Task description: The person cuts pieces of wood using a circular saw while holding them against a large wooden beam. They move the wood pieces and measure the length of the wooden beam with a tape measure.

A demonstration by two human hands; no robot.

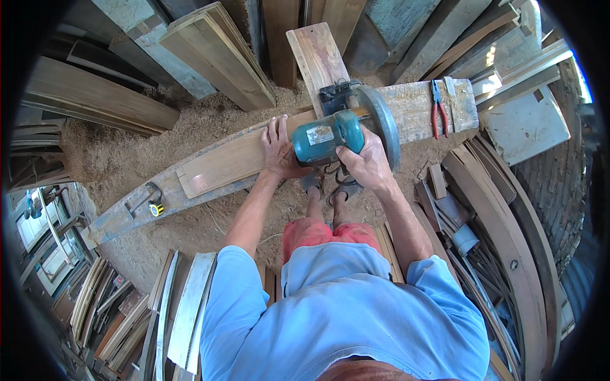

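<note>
The right hand (362, 162) grips the teal power saw (337, 133), which sits on the wooden board (229, 162) near its middle. The left hand (277, 149) lies flat with fingers spread, pressing the board down on the long bench (121, 216). Red pliers (438, 111) and a yellow tape measure (156, 207) rest on the bench too

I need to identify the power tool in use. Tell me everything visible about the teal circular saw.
The teal circular saw is a handheld power tool with a rounded teal motor housing bearing a worn pale label, a grey curved blade guard on its right side and a dark base behind. It sits on a brown wooden board lying along a long weathered beam. The right hand grips its handle from below; the left hand lies flat on the board just beside it. The blade itself is hidden.
</note>
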